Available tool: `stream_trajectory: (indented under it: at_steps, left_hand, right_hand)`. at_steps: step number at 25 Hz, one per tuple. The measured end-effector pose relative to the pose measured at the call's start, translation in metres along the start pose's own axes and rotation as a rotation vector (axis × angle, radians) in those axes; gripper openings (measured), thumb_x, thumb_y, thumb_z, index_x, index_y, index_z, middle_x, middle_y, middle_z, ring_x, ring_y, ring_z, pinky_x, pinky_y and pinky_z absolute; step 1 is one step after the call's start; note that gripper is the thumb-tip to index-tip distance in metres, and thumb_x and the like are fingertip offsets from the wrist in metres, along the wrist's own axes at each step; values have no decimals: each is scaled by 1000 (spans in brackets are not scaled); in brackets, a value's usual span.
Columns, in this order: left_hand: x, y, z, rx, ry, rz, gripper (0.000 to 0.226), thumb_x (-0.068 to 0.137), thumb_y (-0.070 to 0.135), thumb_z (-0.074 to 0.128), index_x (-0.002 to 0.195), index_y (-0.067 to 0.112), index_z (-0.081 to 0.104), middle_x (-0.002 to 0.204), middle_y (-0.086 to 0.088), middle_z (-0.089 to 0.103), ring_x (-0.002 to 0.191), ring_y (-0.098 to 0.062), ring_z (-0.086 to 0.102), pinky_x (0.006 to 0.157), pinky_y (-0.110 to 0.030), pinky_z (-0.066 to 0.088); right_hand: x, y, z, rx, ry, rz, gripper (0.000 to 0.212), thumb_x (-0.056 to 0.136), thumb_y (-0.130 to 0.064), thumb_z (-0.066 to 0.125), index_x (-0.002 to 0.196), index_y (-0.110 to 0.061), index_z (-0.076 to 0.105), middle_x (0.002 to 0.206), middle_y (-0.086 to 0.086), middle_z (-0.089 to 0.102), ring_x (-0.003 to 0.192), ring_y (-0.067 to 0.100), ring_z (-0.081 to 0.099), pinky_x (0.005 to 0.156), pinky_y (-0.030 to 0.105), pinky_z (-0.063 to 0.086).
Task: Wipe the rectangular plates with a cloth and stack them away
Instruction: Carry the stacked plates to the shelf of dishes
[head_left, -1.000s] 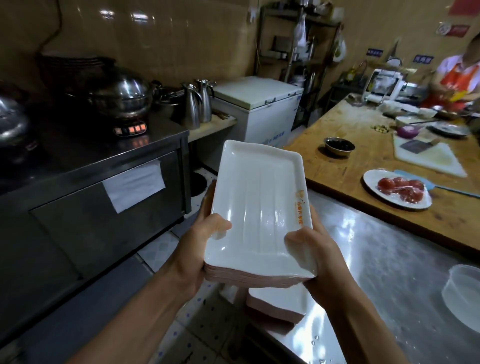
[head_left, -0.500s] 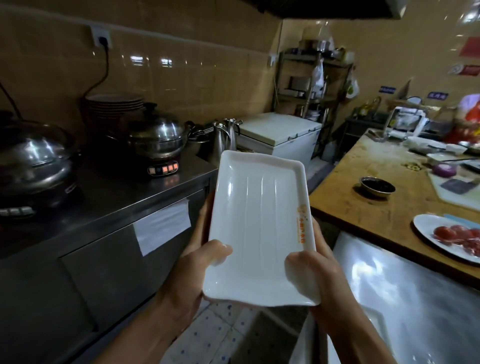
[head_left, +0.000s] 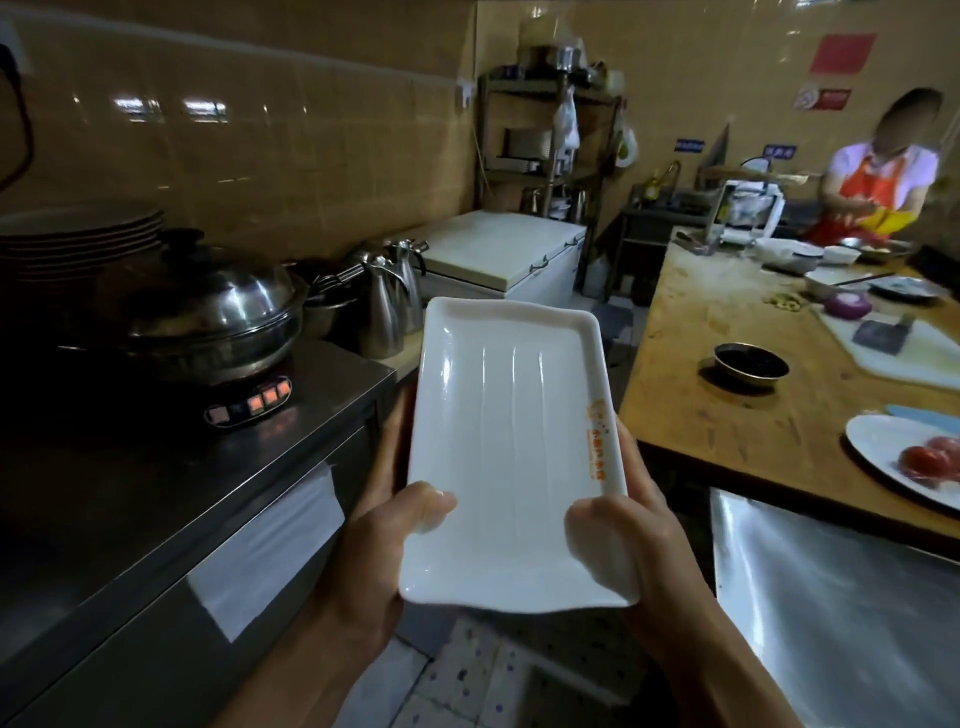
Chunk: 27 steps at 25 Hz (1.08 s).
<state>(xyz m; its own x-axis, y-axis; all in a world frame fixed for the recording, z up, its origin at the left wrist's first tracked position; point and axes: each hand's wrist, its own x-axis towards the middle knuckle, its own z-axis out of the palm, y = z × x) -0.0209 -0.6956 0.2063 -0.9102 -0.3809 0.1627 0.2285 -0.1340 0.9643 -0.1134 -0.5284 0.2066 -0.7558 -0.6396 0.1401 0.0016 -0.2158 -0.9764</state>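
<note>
Lifted higher and carried away from the steel counter (head_left: 831, 597) since a second ago, the rectangular plate (head_left: 514, 457) points lengthwise away, left hand (head_left: 379, 551) and right hand (head_left: 634, 551) gripping its near corners.

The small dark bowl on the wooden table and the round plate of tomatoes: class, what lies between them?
In the head view, only bare wooden table lies between the dark bowl and the tomato plate.
</note>
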Motion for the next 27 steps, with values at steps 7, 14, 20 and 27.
stream_trajectory:
  at_steps: [7,14,20,27]
  left_hand:
    - [172,-31,-1,-41,-17,47,76,63,8,48,126,50,49,112,9,68,92,-10,68,60,-19,52]
    - [339,-50,-1,-86,-105,35,77,63,7,50,126,51,48,118,5,66,98,-18,67,63,-27,54]
    - [497,-76,1,-114,-215,13,76,62,8,50,127,48,48,115,3,66,97,-22,66,64,-31,56]
    - [672,-100,23,-119,-329,-12,79,63,8,50,128,52,45,121,4,63,101,-23,65,66,-30,54]
  right_hand:
    - [156,11,-56,-13,28,-51,80,60,-3,47,127,-47,43,91,-15,68,72,5,66,54,20,51]
    - [303,19,-114,-62,100,-72,81,62,-7,54,128,-53,43,102,-11,65,76,6,66,55,20,51]
    - [435,36,-168,-96,229,-122,73,64,-9,54,117,-59,50,92,-16,67,75,6,67,58,22,52]
    - [577,38,-239,0,324,-177,71,64,0,49,110,-53,59,77,-14,68,57,1,60,46,16,46]
